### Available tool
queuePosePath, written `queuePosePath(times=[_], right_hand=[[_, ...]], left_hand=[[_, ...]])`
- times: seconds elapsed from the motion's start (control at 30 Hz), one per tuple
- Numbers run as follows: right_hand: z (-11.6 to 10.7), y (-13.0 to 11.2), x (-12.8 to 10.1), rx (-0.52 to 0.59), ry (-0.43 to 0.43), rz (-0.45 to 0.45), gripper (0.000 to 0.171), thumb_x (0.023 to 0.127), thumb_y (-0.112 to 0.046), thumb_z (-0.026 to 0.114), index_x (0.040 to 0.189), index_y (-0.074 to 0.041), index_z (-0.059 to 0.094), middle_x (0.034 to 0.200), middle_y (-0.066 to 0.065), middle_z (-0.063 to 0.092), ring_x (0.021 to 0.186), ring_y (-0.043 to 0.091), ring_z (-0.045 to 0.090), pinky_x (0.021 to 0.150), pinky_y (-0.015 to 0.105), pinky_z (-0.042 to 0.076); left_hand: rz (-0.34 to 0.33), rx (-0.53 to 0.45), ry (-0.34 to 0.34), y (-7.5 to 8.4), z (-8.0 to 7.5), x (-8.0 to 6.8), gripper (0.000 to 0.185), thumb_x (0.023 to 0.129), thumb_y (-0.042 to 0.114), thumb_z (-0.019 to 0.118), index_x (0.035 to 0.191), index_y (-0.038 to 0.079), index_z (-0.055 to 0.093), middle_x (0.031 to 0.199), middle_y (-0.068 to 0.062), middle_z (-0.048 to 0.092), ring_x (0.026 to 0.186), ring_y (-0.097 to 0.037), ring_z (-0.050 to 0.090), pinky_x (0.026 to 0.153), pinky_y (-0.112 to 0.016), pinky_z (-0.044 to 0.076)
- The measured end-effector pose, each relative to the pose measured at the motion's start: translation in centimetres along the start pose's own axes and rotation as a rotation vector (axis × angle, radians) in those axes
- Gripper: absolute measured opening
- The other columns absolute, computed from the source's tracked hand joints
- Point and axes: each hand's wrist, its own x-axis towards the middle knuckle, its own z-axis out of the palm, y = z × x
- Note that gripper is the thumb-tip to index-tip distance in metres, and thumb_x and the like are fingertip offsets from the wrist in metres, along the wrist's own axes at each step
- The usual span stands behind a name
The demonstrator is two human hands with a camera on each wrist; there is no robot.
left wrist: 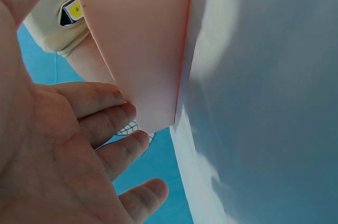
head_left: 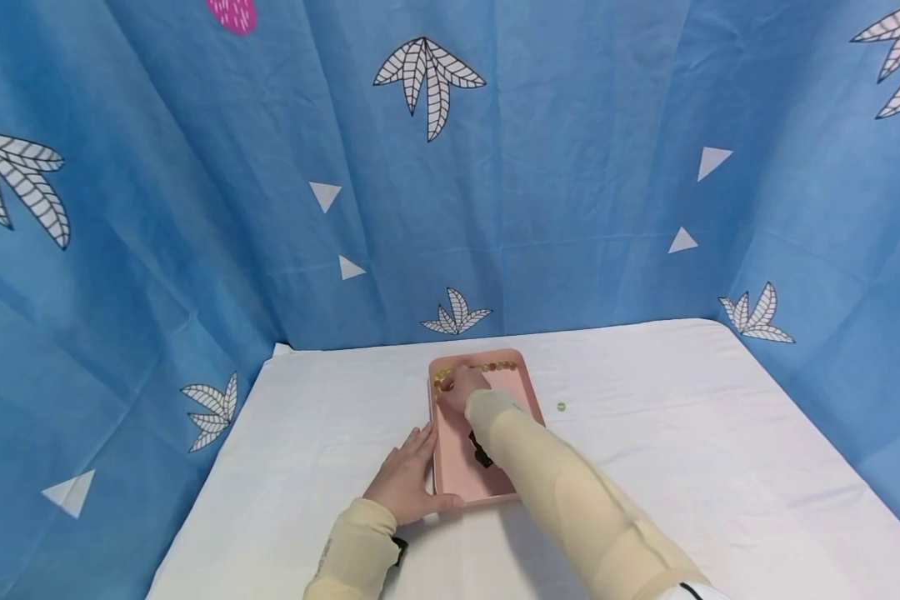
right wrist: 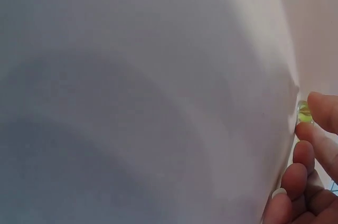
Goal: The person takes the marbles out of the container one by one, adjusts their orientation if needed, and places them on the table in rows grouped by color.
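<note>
A shallow pink tray (head_left: 457,467) lies on the white table. My left hand (head_left: 407,479) steadies its near left corner, fingers extended along the left side and thumb at the near edge; in the left wrist view the fingertips meet the tray wall (left wrist: 142,49). Inside the tray's far left part, my right hand (head_left: 465,385) pinches a yellow-green glass marble (right wrist: 304,112) between thumb and finger, close to the tray wall. Amber and yellowish marbles (head_left: 498,366) line the far edge in a row, and yellow ones (head_left: 441,375) sit in the far left corner, partly behind the hand.
One green marble (head_left: 561,407) lies on the white tablecloth (head_left: 645,433) right of the tray. The right sleeve (head_left: 570,492) crosses over the tray's right side. A blue patterned curtain (head_left: 570,167) hangs behind the table and along both sides.
</note>
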Motion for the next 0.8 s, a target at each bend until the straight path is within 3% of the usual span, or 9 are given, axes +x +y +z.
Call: queuePosePath(times=[0.43, 0.8], right_hand=[[0.6, -0.1, -0.4, -0.009, -0.003, -0.034, 0.013, 0.084, -0.030, 0.075, 0.092, -0.020, 0.075, 0.097, -0.004, 0.069, 0.091, 0.016, 0.061, 0.088, 0.037, 0.052], [-0.4, 0.0, -1.1, -0.040, 0.001, -0.081, 0.016, 0.087, -0.028, 0.072, 0.098, -0.017, 0.075, 0.094, -0.003, 0.068, 0.085, 0.015, 0.061, 0.079, 0.034, 0.054]], left_hand=[[0.016, 0.008, 0.013, -0.4, 0.2, -0.1, 0.117, 0.067, 0.066, 0.075, 0.151, 0.002, 0.026, 0.158, -0.012, 0.023, 0.143, -0.038, 0.019, 0.108, -0.066, 0.023], [0.022, -0.004, 0.009, -0.1, 0.0, 0.0, 0.116, 0.067, 0.065, 0.076, 0.151, 0.001, 0.026, 0.158, -0.011, 0.021, 0.144, -0.038, 0.017, 0.109, -0.065, 0.022]])
